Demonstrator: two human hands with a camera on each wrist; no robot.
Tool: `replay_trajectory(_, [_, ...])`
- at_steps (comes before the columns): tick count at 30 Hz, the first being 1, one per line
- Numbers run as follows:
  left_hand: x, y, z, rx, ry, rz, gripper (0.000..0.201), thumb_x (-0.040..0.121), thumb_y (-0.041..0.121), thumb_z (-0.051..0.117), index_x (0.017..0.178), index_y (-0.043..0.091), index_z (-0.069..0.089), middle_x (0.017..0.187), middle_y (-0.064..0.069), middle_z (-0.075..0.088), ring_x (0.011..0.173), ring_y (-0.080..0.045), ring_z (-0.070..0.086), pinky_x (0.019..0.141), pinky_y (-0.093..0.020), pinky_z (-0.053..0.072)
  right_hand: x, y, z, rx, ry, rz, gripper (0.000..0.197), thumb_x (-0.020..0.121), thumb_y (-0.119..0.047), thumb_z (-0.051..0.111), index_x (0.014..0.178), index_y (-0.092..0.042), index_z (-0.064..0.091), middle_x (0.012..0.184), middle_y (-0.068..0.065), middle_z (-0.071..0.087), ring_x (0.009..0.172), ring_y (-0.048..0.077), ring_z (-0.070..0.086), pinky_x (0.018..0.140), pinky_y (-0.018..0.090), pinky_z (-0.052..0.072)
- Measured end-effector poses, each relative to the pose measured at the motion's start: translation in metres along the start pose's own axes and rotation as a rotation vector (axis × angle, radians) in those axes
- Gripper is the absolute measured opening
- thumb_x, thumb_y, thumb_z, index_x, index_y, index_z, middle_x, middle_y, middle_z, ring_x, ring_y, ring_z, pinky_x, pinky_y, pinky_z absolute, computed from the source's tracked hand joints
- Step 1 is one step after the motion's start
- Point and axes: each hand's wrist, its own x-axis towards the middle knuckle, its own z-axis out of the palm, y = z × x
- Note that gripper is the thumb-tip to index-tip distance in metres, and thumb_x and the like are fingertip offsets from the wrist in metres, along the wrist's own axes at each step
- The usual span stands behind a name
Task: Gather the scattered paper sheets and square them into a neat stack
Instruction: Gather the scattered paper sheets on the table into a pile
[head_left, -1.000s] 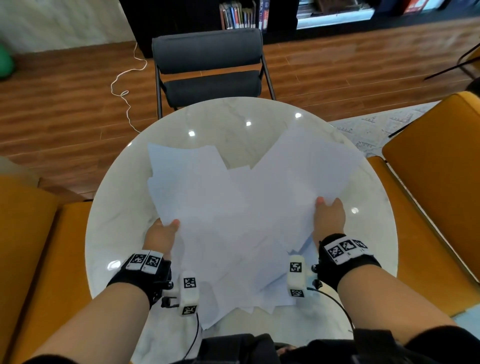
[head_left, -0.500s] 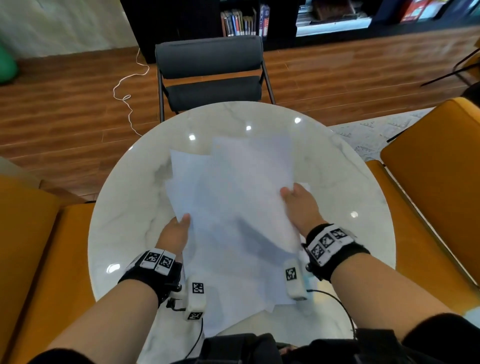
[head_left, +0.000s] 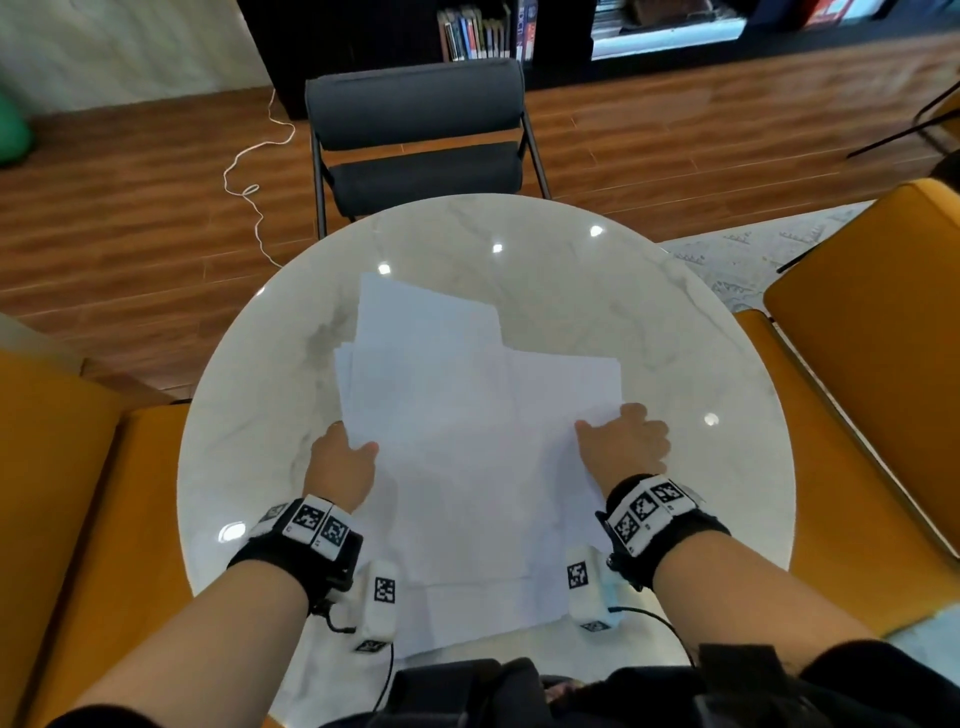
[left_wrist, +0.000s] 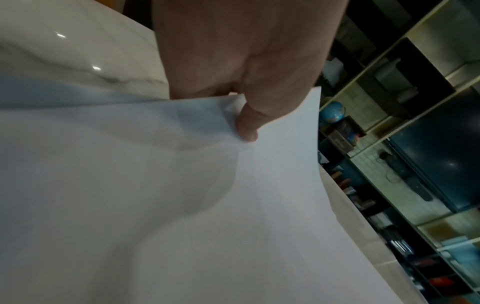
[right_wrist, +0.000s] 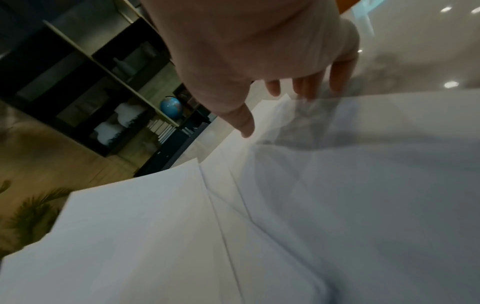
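A: From the head view, where are the paper sheets (head_left: 467, 441)?

B: Gathered in a loose, uneven pile in the middle of the round marble desk (head_left: 649, 291), edges still fanned out at the far side and the near end reaching toward the person. The left hand (head_left: 340, 465) holds the pile's left edge, thumb on top. The right hand (head_left: 626, 444) is at the right edge, thumb on the top sheet and fingers curled over the side.

A: Anything around the desk?

B: A grey chair (head_left: 418, 140) at the far side, yellow seats (head_left: 872, 338) left and right, and a white cable (head_left: 249, 187) on the wooden floor.

A: And the left wrist view?

B: The left hand (left_wrist: 241, 67) pinches the sheets (left_wrist: 182, 205): the thumb presses on top, the other fingers hidden beneath. The paper is lifted and bowed there.

A: The right wrist view?

B: The right hand (right_wrist: 249, 51) has its thumb resting on the sheets (right_wrist: 233, 226), with fingers (right_wrist: 340, 76) reaching down past the edge, blurred. I cannot tell whether they truly grip. Overlapping sheet edges show, not yet aligned. A blue globe (right_wrist: 170, 107) sits on a shelf behind.
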Motion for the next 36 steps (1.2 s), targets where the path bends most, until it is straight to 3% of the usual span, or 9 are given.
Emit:
replay_trajectory(9, [-0.005,0.007,0.004,0.017,-0.137,0.02,0.048,0.092,0.018,0.052,0.135,-0.001,0.039,0.138,-0.02,0.05,0.126,-0.034,0.048,0.101,-0.033,0.036,0.001,-0.012,0.019,0.042,-0.11,0.077,0.07,0.073,-0.027,0.075,0.125,-0.004,0.035,0.129,0.016,0.05,0.118,0.036,0.052,0.1,0.046,0.044])
replay_trajectory(14, [-0.01,0.005,0.01,-0.043,-0.181,-0.026,0.051,0.092,0.022,0.052,0.136,0.001,0.037,0.136,-0.02,0.051,0.124,-0.035,0.049,0.097,-0.034,0.038,0.001,-0.013,0.022,-0.101,-0.173,-0.013,0.032,0.071,-0.033,0.069,0.092,-0.013,0.057,0.111,0.012,0.063,0.1,0.032,0.061,0.087,0.037,0.051])
replay_trajectory(17, [-0.005,0.003,0.01,-0.114,-0.195,-0.028,0.055,0.091,0.024,0.054,0.138,0.004,0.035,0.136,-0.017,0.05,0.124,-0.035,0.049,0.099,-0.037,0.039,-0.004,-0.013,0.025,-0.008,-0.185,-0.091,0.032,0.075,-0.027,0.065,0.105,-0.016,0.06,0.11,0.01,0.059,0.101,0.032,0.059,0.088,0.037,0.051])
replay_trajectory(21, [-0.003,0.0,0.016,-0.282,-0.222,-0.063,0.063,0.083,0.028,0.067,0.133,0.007,0.036,0.128,-0.011,0.055,0.116,-0.032,0.055,0.103,-0.046,0.044,-0.014,-0.013,0.023,0.448,-0.284,-0.151,0.041,0.079,-0.005,0.065,0.115,-0.01,0.047,0.102,0.009,0.057,0.092,0.028,0.059,0.082,0.037,0.051])
replay_trajectory(24, [-0.004,-0.001,0.019,-0.364,-0.236,-0.088,0.069,0.077,0.025,0.075,0.131,0.005,0.038,0.12,-0.008,0.057,0.113,-0.03,0.057,0.101,-0.045,0.046,-0.02,-0.008,0.018,0.588,-0.349,-0.194,0.039,0.082,-0.005,0.062,0.115,-0.018,0.046,0.116,0.01,0.06,0.1,0.028,0.063,0.088,0.039,0.053])
replay_trajectory(27, [-0.001,-0.006,0.02,-0.48,-0.266,-0.09,0.079,0.064,0.027,0.078,0.133,0.012,0.041,0.126,-0.011,0.06,0.114,-0.032,0.059,0.101,-0.051,0.046,-0.024,-0.007,0.012,0.602,-0.33,-0.227,0.028,0.088,-0.016,0.058,0.115,-0.012,0.054,0.114,0.014,0.064,0.101,0.032,0.064,0.088,0.041,0.052])
replay_trajectory(31, [0.009,-0.017,0.023,-0.445,-0.244,-0.033,0.062,0.071,0.023,0.07,0.129,0.019,0.046,0.124,-0.009,0.063,0.114,-0.032,0.06,0.101,-0.053,0.046,-0.015,-0.011,0.003,0.251,0.03,-0.013,0.042,0.089,-0.038,0.055,0.12,-0.01,0.054,0.126,0.021,0.049,0.113,0.041,0.052,0.092,0.044,0.045])
replay_trajectory(33, [0.011,-0.018,0.024,-0.428,-0.243,-0.018,0.065,0.066,0.031,0.067,0.127,0.025,0.046,0.125,-0.006,0.063,0.113,-0.03,0.06,0.102,-0.052,0.046,-0.014,-0.013,0.003,0.256,-0.045,0.117,0.053,0.085,-0.036,0.061,0.128,-0.011,0.042,0.132,0.019,0.041,0.118,0.038,0.047,0.095,0.045,0.043])
replay_trajectory(36, [-0.002,-0.003,0.022,-0.319,-0.281,0.018,0.06,0.079,0.024,0.064,0.134,0.023,0.04,0.131,-0.004,0.057,0.118,-0.029,0.056,0.106,-0.047,0.042,-0.007,-0.018,0.014,0.515,-0.21,0.196,0.067,0.071,-0.023,0.073,0.124,-0.003,0.037,0.121,0.016,0.05,0.108,0.034,0.055,0.092,0.044,0.05])
